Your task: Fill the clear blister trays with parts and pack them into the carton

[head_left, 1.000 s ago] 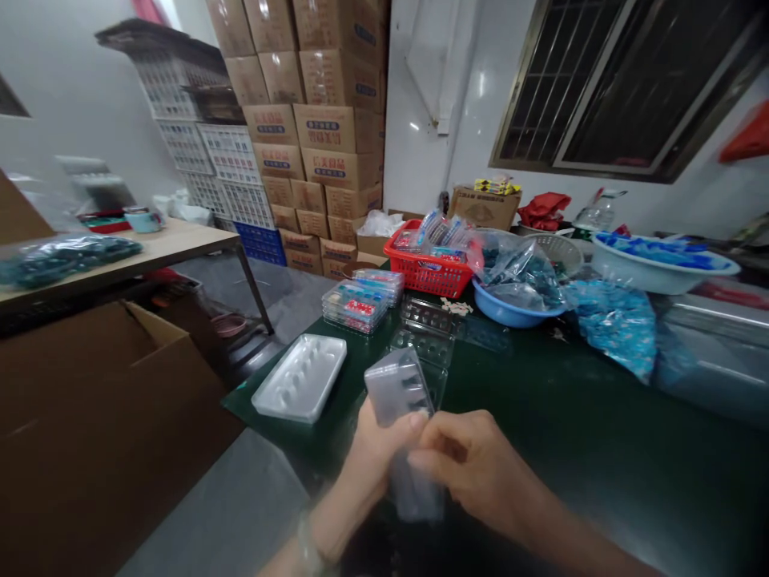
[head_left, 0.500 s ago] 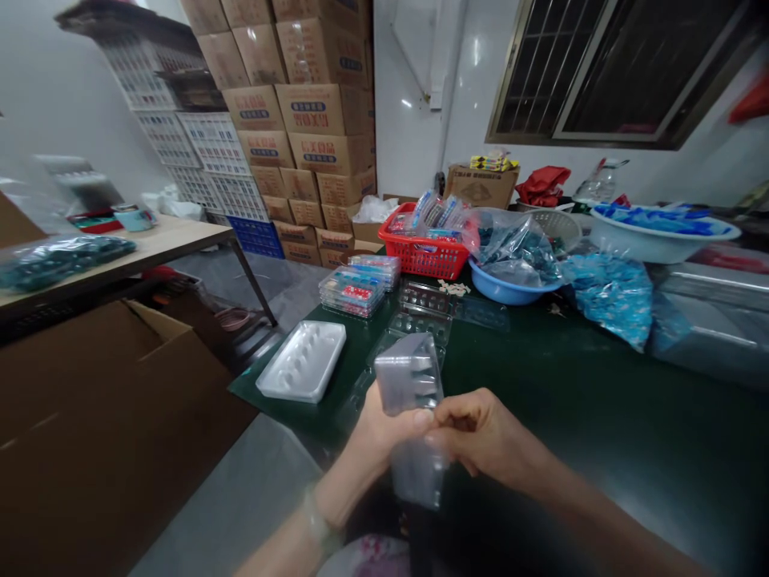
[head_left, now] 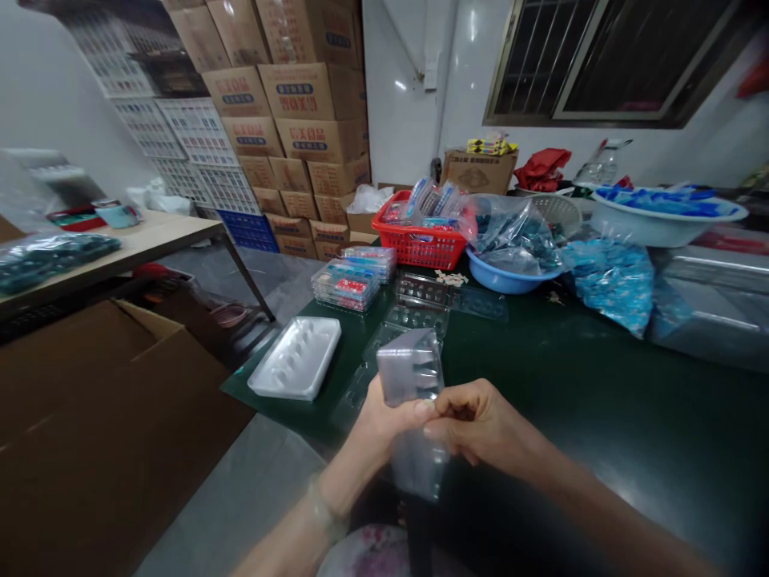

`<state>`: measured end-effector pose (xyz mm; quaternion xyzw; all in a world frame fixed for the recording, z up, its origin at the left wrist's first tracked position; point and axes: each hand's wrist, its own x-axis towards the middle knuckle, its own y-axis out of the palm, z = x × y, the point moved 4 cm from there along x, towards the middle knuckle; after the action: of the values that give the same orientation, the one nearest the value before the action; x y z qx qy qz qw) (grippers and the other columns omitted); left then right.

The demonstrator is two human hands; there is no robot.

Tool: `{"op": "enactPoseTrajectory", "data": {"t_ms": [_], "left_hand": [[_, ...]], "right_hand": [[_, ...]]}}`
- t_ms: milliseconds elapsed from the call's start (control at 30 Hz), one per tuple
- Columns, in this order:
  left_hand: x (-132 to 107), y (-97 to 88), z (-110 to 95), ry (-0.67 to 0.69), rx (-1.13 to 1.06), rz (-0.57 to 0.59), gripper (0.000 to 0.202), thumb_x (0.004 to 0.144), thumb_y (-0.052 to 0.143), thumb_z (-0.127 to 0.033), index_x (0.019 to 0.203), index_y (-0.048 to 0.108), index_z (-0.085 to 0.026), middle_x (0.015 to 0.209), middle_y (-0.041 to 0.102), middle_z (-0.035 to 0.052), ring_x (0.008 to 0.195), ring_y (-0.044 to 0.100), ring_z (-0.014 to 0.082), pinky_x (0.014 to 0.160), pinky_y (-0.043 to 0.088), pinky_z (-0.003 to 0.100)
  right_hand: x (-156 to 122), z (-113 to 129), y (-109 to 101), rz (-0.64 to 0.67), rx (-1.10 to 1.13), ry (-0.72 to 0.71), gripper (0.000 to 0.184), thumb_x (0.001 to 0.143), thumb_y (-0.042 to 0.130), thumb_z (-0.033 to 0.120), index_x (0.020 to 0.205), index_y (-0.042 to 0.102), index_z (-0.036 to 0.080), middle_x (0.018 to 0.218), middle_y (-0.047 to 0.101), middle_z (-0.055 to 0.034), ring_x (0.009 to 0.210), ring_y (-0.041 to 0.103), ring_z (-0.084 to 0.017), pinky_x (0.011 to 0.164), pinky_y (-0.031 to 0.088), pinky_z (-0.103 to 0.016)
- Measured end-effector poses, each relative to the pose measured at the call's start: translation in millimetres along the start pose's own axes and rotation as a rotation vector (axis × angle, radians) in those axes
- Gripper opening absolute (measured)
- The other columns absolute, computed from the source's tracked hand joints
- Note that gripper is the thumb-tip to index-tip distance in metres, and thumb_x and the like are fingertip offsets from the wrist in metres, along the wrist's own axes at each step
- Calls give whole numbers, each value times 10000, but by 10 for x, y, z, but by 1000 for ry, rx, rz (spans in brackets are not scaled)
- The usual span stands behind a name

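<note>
My left hand [head_left: 390, 421] is wrapped round an upright stack of clear plastic trays [head_left: 409, 373], its thumb across the near edge. From the right, my right hand [head_left: 474, 421] pinches at the side of the same stack, fingertips close to the left thumb; what exactly lies between them is too small to make out. Beyond the hands, loose clear trays [head_left: 419, 315] lie in a row on the dark green table [head_left: 541, 385]. Another nested stack of whitish trays [head_left: 296, 358] rests flat at the table's left corner.
Filled clear packs [head_left: 347, 284] are piled behind the trays. A red basket [head_left: 417, 244], a blue basin [head_left: 510, 278] and a blue patterned bag [head_left: 609, 280] stand along the back. An open cardboard box [head_left: 120, 425] sits at the left, below a wooden table [head_left: 162, 240].
The camera view has shifted slightly, so the surroundings sit a little further left. Both hands keep their hold on the tray stack, with hardly any movement.
</note>
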<state>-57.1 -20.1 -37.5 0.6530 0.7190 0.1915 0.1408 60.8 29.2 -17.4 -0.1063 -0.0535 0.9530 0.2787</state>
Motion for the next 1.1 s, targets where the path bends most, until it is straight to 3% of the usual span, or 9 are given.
{"op": "enactPoseTrajectory", "data": {"t_ms": [100,233,333,467,567,700,800,933,1100], "left_hand": [[28,-10,-18,37,102,-66,451,637,738,-326,981,521,-131,771,592,50,634,585,187,536,483,287],[68,-12,-98,149,296,-215,560,580,782,-293,1051,523,-136,868,609,63,783,588,215,656,490,297],[82,-28,-99,101,219,-217,574,545,797,-291,1038,551,-129,845,635,71,753,603,220,636,498,294],[49,-210,-100,-34,-64,-249,421,577,771,-308,917,610,-121,702,641,48,584,607,185,543,518,296],[-12,-438,-155,-72,-159,-376,375,552,784,-291,841,618,-119,644,635,32,541,611,190,503,531,311],[-89,-581,-199,-97,-141,-464,375,544,790,-306,809,610,-112,699,659,55,580,629,208,521,539,323],[-105,-497,-192,-70,-151,-424,454,538,788,-293,921,611,-125,724,665,62,602,631,210,538,536,317],[-60,-302,-160,-45,-152,-318,485,558,773,-292,985,612,-127,726,662,72,617,628,211,535,525,297],[26,-190,-106,-70,-185,-280,449,558,778,-303,939,622,-123,672,633,47,569,605,180,531,515,295]], "right_hand": [[-16,3,18,-44,-46,-14,208,784,574,301,641,569,149,520,518,43,392,406,-43,379,288,-175],[-79,127,63,-249,-180,-148,216,819,506,246,622,514,159,533,446,56,483,369,-49,439,274,-179],[-174,242,4,-332,-243,-186,206,832,481,251,648,525,170,543,437,49,502,376,-63,454,292,-186],[-369,327,-470,-585,-446,-227,176,848,473,308,730,543,196,582,484,26,509,439,-90,462,332,-206],[-411,196,-854,-748,-860,-279,147,859,447,273,780,544,196,620,527,8,536,479,-105,531,353,-237],[-138,-361,-1034,-528,-1466,-119,223,847,362,95,821,569,173,721,596,-30,617,550,-136,538,318,-254],[80,-671,-1079,-428,-1556,-60,275,778,370,-16,815,579,160,767,621,-49,650,573,-139,507,291,-240],[339,-763,-1181,-426,-1554,-52,267,756,406,-34,841,582,148,822,631,-77,711,591,-152,532,315,-227],[475,-605,-1230,-516,-1458,-52,208,838,411,71,888,600,141,864,636,-97,744,604,-164,566,362,-233]]}}
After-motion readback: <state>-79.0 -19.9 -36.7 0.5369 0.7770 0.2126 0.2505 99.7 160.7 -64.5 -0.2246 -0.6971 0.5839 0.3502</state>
